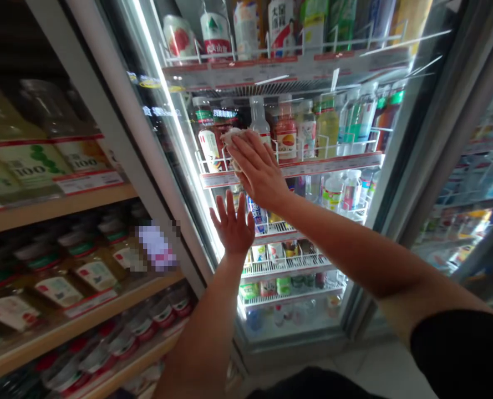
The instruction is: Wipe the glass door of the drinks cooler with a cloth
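Observation:
My right hand (262, 170) presses a crumpled pale cloth (232, 135) against the glass door (188, 194) of a lit drinks cooler, its fingers stretched over the cloth. Most of the cloth is hidden beneath the palm. Below and to the left, my left hand (233, 228) is spread at the glass with nothing in it. Behind the glass, bottles stand on wire-railed shelves, among them a red-labelled bottle (285, 133) just right of my right hand.
On the left, wooden shelves (154, 288) hold rows of juice bottles (25, 149) and smaller jars. A metal door frame (412, 149) edges the cooler's right side, with another stocked cooler beyond. Pale floor (379, 366) shows at the bottom.

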`<state>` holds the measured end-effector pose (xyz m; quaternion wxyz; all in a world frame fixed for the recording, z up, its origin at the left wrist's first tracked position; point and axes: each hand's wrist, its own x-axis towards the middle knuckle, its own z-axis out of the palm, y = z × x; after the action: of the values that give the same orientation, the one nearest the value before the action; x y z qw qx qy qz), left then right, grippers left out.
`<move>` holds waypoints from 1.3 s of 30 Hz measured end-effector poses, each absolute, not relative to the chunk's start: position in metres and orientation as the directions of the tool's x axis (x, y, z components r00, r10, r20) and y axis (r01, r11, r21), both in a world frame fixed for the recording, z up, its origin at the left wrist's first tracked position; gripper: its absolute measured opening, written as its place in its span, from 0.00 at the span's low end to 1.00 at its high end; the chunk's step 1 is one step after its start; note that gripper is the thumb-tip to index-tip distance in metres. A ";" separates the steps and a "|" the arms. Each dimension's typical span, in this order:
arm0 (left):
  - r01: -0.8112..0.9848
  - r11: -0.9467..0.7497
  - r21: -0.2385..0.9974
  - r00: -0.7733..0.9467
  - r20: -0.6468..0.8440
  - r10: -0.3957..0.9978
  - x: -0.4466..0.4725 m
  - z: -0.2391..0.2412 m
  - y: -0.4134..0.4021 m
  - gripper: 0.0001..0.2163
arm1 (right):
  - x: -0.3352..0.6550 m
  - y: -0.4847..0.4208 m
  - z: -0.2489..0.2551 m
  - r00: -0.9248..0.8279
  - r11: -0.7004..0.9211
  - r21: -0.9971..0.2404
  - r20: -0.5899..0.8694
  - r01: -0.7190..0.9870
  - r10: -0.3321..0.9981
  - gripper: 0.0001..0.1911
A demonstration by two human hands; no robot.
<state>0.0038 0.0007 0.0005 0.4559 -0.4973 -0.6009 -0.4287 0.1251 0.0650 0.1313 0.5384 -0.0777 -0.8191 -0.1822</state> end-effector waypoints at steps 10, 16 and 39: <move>0.986 0.152 0.069 -0.099 0.976 0.195 0.004 0.001 0.001 0.24 | 0.122 0.061 0.152 -0.569 0.894 0.355 0.809 0.274 -0.147 0.34; 0.988 0.149 0.049 -0.076 0.981 0.178 0.002 0.000 0.001 0.24 | 0.125 0.064 0.146 -0.632 0.874 0.430 0.747 0.227 -0.203 0.35; 0.977 0.211 0.037 -0.069 0.986 0.150 0.005 0.003 0.002 0.25 | 0.209 0.118 0.115 -0.524 0.872 0.368 0.836 0.323 -0.159 0.33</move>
<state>0.0045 0.0020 0.0025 0.4951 -0.4692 -0.6005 -0.4173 0.2088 0.1177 0.1150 0.4852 -0.0490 -0.8369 -0.2485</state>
